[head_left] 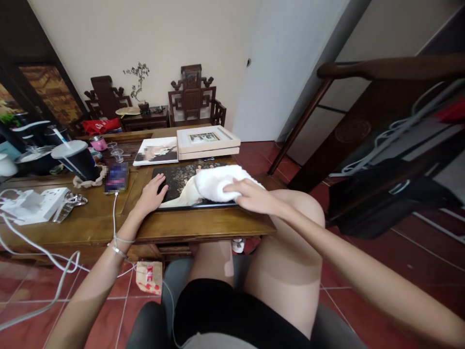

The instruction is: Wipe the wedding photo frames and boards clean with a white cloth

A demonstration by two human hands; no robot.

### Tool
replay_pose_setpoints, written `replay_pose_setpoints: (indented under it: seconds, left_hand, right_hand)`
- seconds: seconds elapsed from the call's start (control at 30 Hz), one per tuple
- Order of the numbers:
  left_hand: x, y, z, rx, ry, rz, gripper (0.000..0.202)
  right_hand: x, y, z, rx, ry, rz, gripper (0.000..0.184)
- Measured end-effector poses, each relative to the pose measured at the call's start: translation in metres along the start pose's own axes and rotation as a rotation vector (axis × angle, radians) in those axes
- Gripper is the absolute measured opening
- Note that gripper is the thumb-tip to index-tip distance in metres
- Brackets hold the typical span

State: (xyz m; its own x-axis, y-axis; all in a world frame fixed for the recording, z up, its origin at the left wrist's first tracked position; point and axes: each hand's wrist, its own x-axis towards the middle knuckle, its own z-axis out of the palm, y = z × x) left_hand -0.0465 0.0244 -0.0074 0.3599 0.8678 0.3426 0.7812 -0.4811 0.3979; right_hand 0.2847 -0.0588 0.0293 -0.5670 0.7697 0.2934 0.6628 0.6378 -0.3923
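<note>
A dark framed photo [174, 182] with a pale gown in it lies flat near the front edge of the wooden table [203, 223]. My left hand [154, 193] rests on its left side, fingers stretched out and holding nothing. On the photo's right half lies a folded white cloth [218, 182], fluffy like a towel. My right hand [249, 194] grips this cloth at its right end, thumb and fingers closed on it. The cloth hides much of the picture's right part.
Behind the photo sit a white photo panel [160, 149] and stacked cream frames [209, 140]. To the left are a charging phone [116, 178], a dark lidded cup [78, 157] and a white power strip [45, 203] with cables. A dark wooden chair [363, 68] stands at right.
</note>
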Motion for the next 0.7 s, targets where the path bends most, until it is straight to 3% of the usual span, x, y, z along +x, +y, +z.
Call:
replay_pose_setpoints:
  seconds: [0.13,0.23,0.33,0.53,0.63,0.7]
  left_hand:
    - [0.0,0.0,0.002,-0.003,-0.009,-0.025,0.05]
    - [0.0,0.0,0.002,-0.002,-0.023,-0.028,0.051]
    - [0.0,-0.001,0.002,0.003,-0.028,-0.01,0.051]
    - [-0.001,-0.004,0.001,0.004,-0.015,0.021,0.053]
    - [-0.001,-0.004,0.001,-0.002,-0.01,0.017,0.052]
    - [-0.001,-0.003,0.0,-0.001,-0.005,0.01,0.052]
  right_hand:
    - [-0.032,-0.045,-0.009,-0.034,-0.054,-0.021,0.038]
    - [-0.023,-0.052,-0.017,-0.008,-0.047,0.0,0.042]
    - [0.01,-0.03,-0.019,0.022,-0.02,0.048,0.041]
    - [0.091,0.039,-0.012,0.014,-0.002,0.139,0.038]
    - [0.108,0.056,-0.006,-0.021,0.041,0.148,0.039]
    - [0.105,0.057,-0.001,-0.027,0.077,0.116,0.04]
